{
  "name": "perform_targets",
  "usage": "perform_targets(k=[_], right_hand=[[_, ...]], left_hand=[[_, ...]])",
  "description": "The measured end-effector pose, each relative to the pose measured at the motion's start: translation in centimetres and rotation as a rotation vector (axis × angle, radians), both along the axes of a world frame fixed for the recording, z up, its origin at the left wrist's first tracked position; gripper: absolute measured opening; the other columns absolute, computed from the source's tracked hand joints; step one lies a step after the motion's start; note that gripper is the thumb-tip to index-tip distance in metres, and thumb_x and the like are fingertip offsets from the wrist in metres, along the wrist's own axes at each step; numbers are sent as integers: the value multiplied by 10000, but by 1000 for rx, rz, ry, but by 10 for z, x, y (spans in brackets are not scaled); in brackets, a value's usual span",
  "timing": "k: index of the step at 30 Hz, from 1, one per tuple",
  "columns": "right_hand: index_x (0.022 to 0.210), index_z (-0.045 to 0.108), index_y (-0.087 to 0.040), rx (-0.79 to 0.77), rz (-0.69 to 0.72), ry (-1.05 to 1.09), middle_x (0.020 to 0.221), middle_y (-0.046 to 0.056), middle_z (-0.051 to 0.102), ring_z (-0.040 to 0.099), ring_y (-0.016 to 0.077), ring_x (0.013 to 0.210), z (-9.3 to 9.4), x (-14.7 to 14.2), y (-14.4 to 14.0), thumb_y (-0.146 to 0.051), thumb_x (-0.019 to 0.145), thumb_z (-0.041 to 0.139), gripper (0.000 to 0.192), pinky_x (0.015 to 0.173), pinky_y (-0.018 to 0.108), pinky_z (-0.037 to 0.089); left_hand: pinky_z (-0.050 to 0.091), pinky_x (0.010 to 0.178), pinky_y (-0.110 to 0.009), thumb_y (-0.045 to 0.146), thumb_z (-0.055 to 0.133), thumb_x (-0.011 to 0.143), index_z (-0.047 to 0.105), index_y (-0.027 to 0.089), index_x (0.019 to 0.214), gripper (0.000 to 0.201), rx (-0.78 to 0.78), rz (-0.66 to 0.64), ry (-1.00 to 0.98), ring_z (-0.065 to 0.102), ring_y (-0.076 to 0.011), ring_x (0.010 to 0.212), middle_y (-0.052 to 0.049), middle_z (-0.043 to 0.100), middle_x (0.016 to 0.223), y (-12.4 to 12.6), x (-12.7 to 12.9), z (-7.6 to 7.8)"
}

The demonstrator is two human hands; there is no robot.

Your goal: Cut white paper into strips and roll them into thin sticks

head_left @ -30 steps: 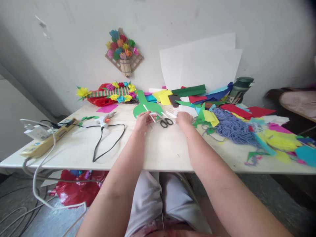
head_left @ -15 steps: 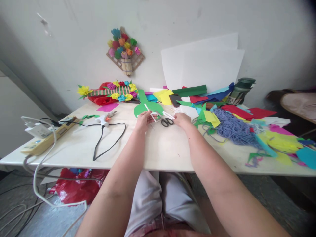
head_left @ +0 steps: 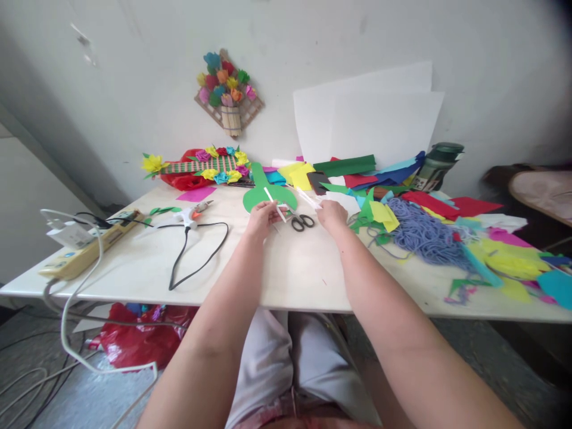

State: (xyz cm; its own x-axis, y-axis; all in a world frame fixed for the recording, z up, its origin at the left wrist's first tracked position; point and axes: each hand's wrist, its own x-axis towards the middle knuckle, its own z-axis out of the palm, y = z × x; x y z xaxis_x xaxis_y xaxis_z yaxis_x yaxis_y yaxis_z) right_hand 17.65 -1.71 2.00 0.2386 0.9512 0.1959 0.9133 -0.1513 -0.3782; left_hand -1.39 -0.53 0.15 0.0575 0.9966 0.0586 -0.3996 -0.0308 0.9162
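My left hand (head_left: 264, 218) is closed on thin white strips (head_left: 268, 193), one pointing up past the fingers and another short piece at the fingertips. In my right hand (head_left: 331, 214) there are more thin white strips (head_left: 306, 197), slanting up and to the left. Between the hands lies a pair of scissors (head_left: 302, 223) with black handles, touched by neither hand. Behind my left hand rests a green guitar-shaped cutout (head_left: 259, 193), partly covered by the strips and fingers. Whether the strips are paper or plastic I cannot tell.
At left are a glue gun (head_left: 188, 217) with a looped black cord and a power strip (head_left: 89, 247). Blue-purple yarn (head_left: 422, 232), coloured paper scraps and a dark bottle (head_left: 438, 167) fill the right. A flower-decorated guitar-shaped piece (head_left: 201, 167) lies at the back.
The strips in my right hand have swung upward, away from the scissors, whose handles show more fully. My left hand has barely moved.
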Motion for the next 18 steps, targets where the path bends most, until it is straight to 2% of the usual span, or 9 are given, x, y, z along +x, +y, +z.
perform_targets(k=[2,5,8,13,18], right_hand=[[871,683,-146,45,67,295,918,108,705,658,197,833,-2,-3,0,-233,833,540,171,646,263,478],[780,633,-129,35,237,817,807,69,699,619,119,615,-4,-14,-3,-184,832,542,118,440,192,408],[702,603,-123,-40,376,1102,672,40,664,558,80,500,-6,-25,-7,-154,791,609,94,366,160,368],[667,599,-115,-110,409,1141,564,11,623,537,68,449,-8,-35,-11,-125,736,681,108,352,145,402],[611,572,-129,-87,395,1093,478,-23,562,520,67,416,-10,-43,-12,-115,742,674,166,390,164,460]], left_hand=[[512,594,-270,232,689,707,525,136,723,190,14,-23,-5,660,-167,603,-100,692,695,0,1,-1],[522,636,-298,187,691,689,522,138,714,178,30,-61,-10,664,-172,621,-105,699,738,-1,2,-2],[520,661,-297,165,698,670,559,129,745,162,23,-72,19,663,-165,636,-91,698,755,-3,3,0],[518,727,-304,144,676,673,619,103,795,141,33,-114,28,672,-177,704,-84,691,744,-3,6,1],[509,818,-331,114,609,719,602,114,808,89,61,-180,-129,672,-194,848,-103,701,866,-3,8,1]])
